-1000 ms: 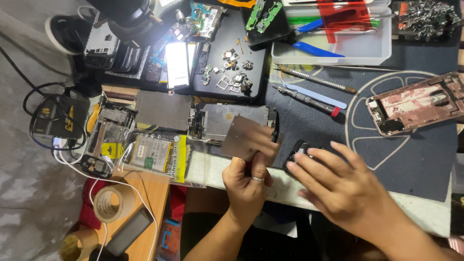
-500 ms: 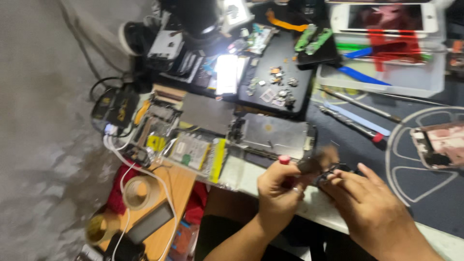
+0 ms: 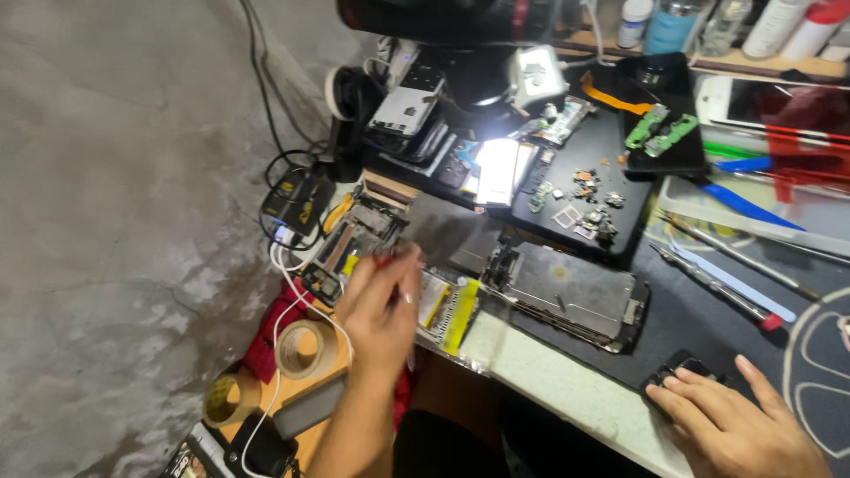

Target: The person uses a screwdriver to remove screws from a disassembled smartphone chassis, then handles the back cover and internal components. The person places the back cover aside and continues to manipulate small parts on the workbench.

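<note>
My left hand (image 3: 379, 305) reaches out over the left end of the bench, blurred, its fingertips above an opened phone chassis (image 3: 350, 243) and beside a board with yellow tape (image 3: 449, 312). Whether it holds anything cannot be made out. My right hand (image 3: 739, 429) rests at the lower right with fingers spread, its fingertips pressing on a small black part (image 3: 680, 370) near the white table edge (image 3: 567, 389). A larger gutted phone frame (image 3: 575, 296) lies between the two hands.
A black tray (image 3: 620, 146) with several tiny parts sits behind, lit by a bright lamp patch (image 3: 496, 168). Screwdrivers (image 3: 717, 283) and a blue tool (image 3: 744, 204) lie at right. Tape rolls (image 3: 301, 350) and a black adapter with cables (image 3: 297, 199) sit at left.
My left hand has left the right hand and swung left over the opened phones. The right hand stays low on the small black part. The camera has turned left.
</note>
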